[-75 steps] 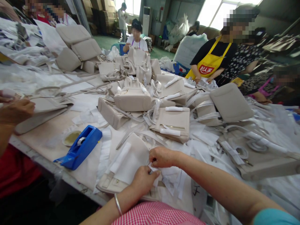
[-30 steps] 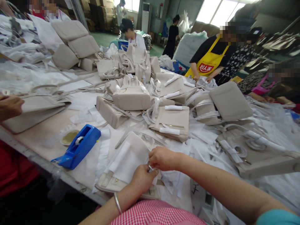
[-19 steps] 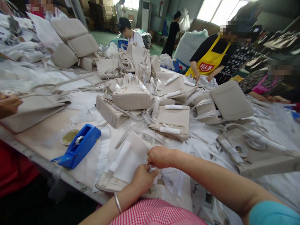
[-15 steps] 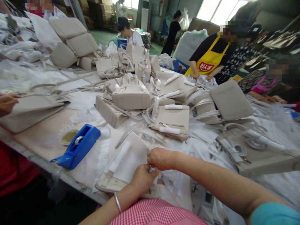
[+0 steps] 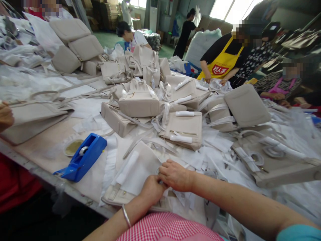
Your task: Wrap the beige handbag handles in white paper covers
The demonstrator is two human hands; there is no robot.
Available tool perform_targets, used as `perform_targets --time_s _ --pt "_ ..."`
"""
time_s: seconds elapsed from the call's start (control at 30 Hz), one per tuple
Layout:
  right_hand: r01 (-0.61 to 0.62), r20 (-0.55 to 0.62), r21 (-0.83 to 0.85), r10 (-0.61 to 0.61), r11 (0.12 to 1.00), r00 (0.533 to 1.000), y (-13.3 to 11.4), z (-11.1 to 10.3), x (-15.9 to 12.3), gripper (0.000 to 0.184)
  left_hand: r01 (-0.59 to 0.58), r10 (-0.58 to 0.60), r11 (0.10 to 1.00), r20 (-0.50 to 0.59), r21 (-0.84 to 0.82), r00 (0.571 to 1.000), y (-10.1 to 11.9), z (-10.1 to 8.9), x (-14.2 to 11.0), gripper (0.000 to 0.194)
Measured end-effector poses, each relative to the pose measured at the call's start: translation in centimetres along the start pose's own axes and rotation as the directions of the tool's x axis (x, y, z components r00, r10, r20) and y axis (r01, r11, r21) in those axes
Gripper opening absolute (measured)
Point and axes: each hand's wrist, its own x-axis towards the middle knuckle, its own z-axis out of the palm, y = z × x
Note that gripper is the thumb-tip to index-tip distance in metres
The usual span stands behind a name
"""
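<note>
A beige handbag point(image 5: 147, 154) lies directly in front of me, with white wrapping paper point(image 5: 128, 167) over part of it. At its right side my left hand point(image 5: 153, 190) is closed, fingers pinched together. My right hand point(image 5: 175, 174) meets it there, its fingers also curled shut against the left fingertips. Whatever is pinched between them is hidden by the fingers. White paper scraps point(image 5: 184, 197) lie under and beside the right hand. Left of the bag rests a blue tape dispenser point(image 5: 86, 157) with a roll in it.
More beige handbags point(image 5: 140, 103) are piled across the table, some with white-wrapped handles. Another bag point(image 5: 278, 164) lies at the right among plastic and paper. At the left edge a co-worker's hand point(image 5: 5, 115) is by a bag. Other people work around the table, one wearing a yellow apron point(image 5: 224, 62).
My right hand has shifted slightly right and down, with its fingers closing over my left fingertips. The left hand stays nearly in place. At the left edge the co-worker's hand has moved left.
</note>
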Motion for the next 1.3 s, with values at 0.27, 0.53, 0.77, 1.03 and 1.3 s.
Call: perform_targets --time_s 0.27,0.53,0.77,1.03,1.3 --pt "0.019 -0.076 0.143 -0.008 0.989 0.997 0.3 -0.4 -2.3 0.017 0.057 -0.053 0.994 0.04 -0.09 0.998 -0.4 0.0 0.1 0.029" --pt "-0.086 -0.234 0.092 0.106 0.992 0.966 -1.0 2.2 -3.8 0.022 0.214 -0.162 0.939 0.202 -0.269 0.966 0.4 -0.6 -0.4 0.031" --pt "-0.151 -0.367 0.12 0.185 0.981 0.912 -1.1 3.4 -4.6 0.019 0.259 -0.188 0.921 0.251 -0.29 0.949 0.9 -0.4 -0.2 0.036" --pt "-0.375 -0.531 0.223 0.435 0.9 0.727 -4.2 2.7 -7.3 0.024 0.125 -0.118 0.991 0.124 -0.049 0.985 0.0 0.0 0.0 0.04" --pt "-0.693 -0.336 0.71 0.925 0.124 -0.179 -9.0 5.7 -24.2 0.027 0.015 -0.023 0.991 0.059 0.132 0.998 -0.1 -0.3 0.6 0.049"
